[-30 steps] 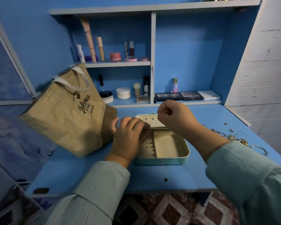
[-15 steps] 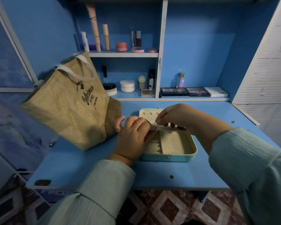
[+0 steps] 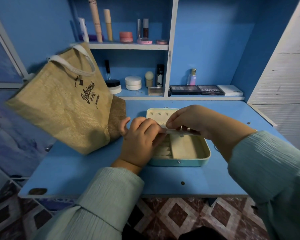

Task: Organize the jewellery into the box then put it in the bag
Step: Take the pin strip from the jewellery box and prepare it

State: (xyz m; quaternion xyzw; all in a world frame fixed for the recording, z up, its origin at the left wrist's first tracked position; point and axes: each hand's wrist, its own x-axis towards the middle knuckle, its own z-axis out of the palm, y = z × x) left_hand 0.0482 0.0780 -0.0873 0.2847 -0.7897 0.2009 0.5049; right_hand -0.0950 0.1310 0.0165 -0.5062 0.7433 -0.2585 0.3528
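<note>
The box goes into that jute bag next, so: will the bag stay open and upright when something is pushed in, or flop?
The bag already leans to one side on the desk, so a push would probably tip it further. Its woven cloth looks fairly stiff and holds its shape, so it likely won't collapse. The handles droop, so they are floppy.

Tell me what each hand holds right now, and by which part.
Both the left hand and the right hand pinch a thin cream flap at the hinge of the open jewellery box, near the flap's left end.
</note>
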